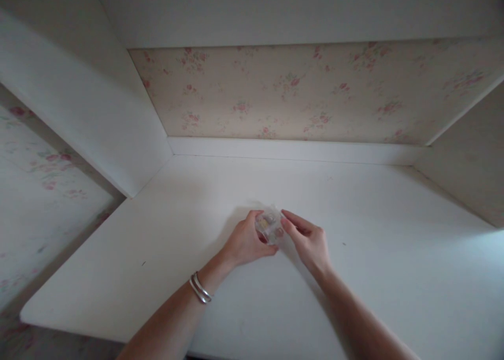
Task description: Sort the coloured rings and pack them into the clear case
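Observation:
A small clear plastic container (270, 226) is held up over the white desk, with little items showing through its walls, one of them yellowish. My left hand (246, 241) wraps round its left side and underside, thumb toward me. At its upper right edge, my right hand (309, 239) pinches with thumb and forefinger. Whether those fingertips grip a lid or just the container's edge is too small to make out. Two silver bangles (200, 288) circle my left wrist.
The white desk top (189, 213) spreads under both arms, its rounded corner at the lower left. White side panels (102, 103) stand at left and right. Behind, a floral-papered wall (255, 97) rises above a white ledge (291, 149). Small dark marks dot the surface.

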Available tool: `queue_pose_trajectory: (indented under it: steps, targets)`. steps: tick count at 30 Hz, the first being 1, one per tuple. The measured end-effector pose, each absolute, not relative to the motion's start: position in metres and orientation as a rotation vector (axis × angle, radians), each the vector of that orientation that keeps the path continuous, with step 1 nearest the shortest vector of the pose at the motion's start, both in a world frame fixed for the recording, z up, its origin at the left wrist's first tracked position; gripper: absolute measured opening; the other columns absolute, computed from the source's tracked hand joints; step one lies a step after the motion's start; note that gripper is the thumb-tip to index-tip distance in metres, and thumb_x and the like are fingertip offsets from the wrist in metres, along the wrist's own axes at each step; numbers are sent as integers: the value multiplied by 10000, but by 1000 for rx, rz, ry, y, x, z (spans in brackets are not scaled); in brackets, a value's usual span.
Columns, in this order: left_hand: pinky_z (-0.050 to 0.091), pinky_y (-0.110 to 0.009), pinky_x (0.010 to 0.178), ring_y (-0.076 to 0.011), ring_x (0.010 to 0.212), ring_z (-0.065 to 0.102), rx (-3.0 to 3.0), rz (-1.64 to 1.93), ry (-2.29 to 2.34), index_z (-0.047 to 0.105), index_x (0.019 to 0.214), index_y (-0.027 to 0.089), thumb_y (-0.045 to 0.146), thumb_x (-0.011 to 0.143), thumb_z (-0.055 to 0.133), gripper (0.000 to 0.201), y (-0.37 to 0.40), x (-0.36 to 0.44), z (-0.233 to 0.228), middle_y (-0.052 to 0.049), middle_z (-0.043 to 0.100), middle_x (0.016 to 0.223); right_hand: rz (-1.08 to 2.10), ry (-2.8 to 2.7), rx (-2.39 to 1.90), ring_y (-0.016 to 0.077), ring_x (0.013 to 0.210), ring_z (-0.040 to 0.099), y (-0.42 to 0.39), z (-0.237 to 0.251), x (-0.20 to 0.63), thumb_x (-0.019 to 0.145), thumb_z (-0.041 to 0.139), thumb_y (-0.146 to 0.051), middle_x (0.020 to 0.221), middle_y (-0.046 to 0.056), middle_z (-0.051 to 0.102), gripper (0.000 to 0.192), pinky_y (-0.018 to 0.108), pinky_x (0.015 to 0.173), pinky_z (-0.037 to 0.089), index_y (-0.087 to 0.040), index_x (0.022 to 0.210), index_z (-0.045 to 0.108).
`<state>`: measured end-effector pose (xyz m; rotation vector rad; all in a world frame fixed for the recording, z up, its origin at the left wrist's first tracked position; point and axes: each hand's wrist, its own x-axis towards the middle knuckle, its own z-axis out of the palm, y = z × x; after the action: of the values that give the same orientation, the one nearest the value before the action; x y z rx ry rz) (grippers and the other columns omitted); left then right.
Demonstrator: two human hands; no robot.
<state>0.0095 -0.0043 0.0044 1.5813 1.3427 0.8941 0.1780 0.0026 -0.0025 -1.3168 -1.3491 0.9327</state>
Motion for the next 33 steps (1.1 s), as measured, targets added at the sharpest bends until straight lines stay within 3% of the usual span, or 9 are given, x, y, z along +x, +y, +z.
queue_pose_trajectory:
  steps: [5, 12, 19, 23, 26, 29, 33]
  targets:
    - [527, -225, 573, -155, 693, 674, 1574, 896, 1316, 406, 1262, 191, 330, 571, 804, 809, -4, 8, 1, -80, 683, 1016, 940, -1226, -1284, 266, 1078, 601, 10, 0, 191, 725, 682, -489, 1161, 96, 658, 487, 389, 934, 473, -186, 1107, 671]
    - [540, -231, 592, -143, 718, 685, 1395, 1045, 1288, 339, 1329, 237, 330, 601, 806, 870, -1, 2, -1, -118, 582, 1214, 972, -1143, -1288, 263, 1091, 582, 22, -10, 199, 784, 583, -554, 1110, 97, 676, 477, 395, 957, 423, -184, 1071, 674]
    - [517, -229, 560, -121, 644, 658, 1448, 1189, 1700, 300, 1355, 226, 380, 636, 766, 870, 15, -42, 5, -90, 614, 1125, 1041, -1229, -1346, 263, 1043, 593, 25, -12, 200, 779, 559, -599, 1053, 92, 689, 515, 373, 894, 423, -187, 1070, 663]
    - [531, -301, 714, -138, 693, 645, 1892, 938, 2056, 315, 1363, 206, 328, 670, 720, 812, 39, -82, 27, -110, 553, 1232, 1055, -1280, -1404, 262, 974, 614, 23, -7, 199, 779, 543, -611, 1007, 84, 698, 523, 366, 840, 434, -193, 1069, 665]
    - [525, -336, 701, -204, 833, 641, 2259, 502, 2237, 287, 1398, 259, 260, 754, 608, 720, 59, -109, 49, -114, 442, 1361, 1058, -1289, -1436, 260, 942, 625, 22, -4, 198, 760, 555, -617, 994, 86, 700, 541, 360, 821, 445, -187, 1067, 671]
    - [520, -345, 704, -253, 1019, 584, 2556, 85, 2215, 221, 1436, 280, 127, 800, 475, 702, 75, -125, 65, -109, 359, 1425, 1059, -1298, -1446, 260, 920, 636, 22, -2, 197, 745, 560, -624, 992, 94, 700, 568, 358, 804, 461, -178, 1078, 670]
    - [508, -375, 763, -255, 1069, 543, 2667, -197, 2181, 244, 1432, 276, -17, 786, 358, 718, 84, -128, 70, -129, 343, 1430, 1062, -1313, -1439, 270, 943, 637, 22, -2, 198, 735, 573, -616, 1014, 103, 695, 568, 369, 805, 473, -181, 1088, 669]
